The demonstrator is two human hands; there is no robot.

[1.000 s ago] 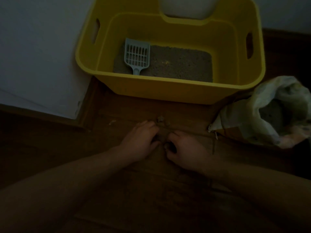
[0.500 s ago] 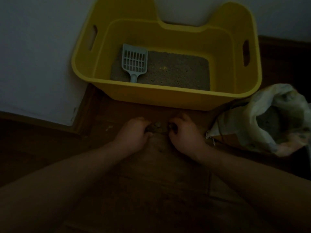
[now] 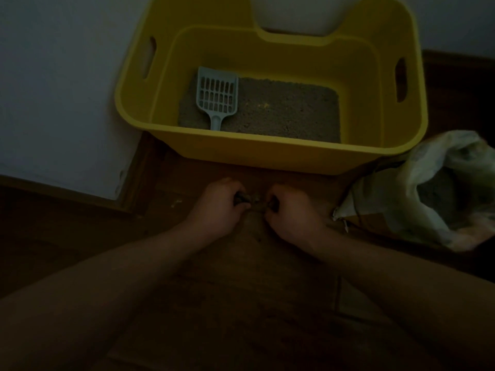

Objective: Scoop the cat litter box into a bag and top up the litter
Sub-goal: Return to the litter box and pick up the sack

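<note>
Dim wooden floor (image 3: 80,223) at frame centre: left hand (image 3: 217,207) and right hand (image 3: 292,212) each clench one end of a dark bundle (image 3: 254,200), just below the yellow litter box (image 3: 267,140). The scoop (image 3: 217,96) lies inside, handle pointing down toward the left hand. The litter sack (image 3: 442,188), at right, is nearer the right hand.

We are in a dim corner of a home, down at floor level. A wooden floor (image 3: 254,263) meets a white wall (image 3: 53,89), with dark skirting board (image 3: 455,60) at upper right. A yellow litter box (image 3: 267,156) holding grey litter (image 3: 289,113) and a pale blue scoop (image 3: 217,96) stands by the wall, with an open bag (image 3: 428,183) at right.
</note>
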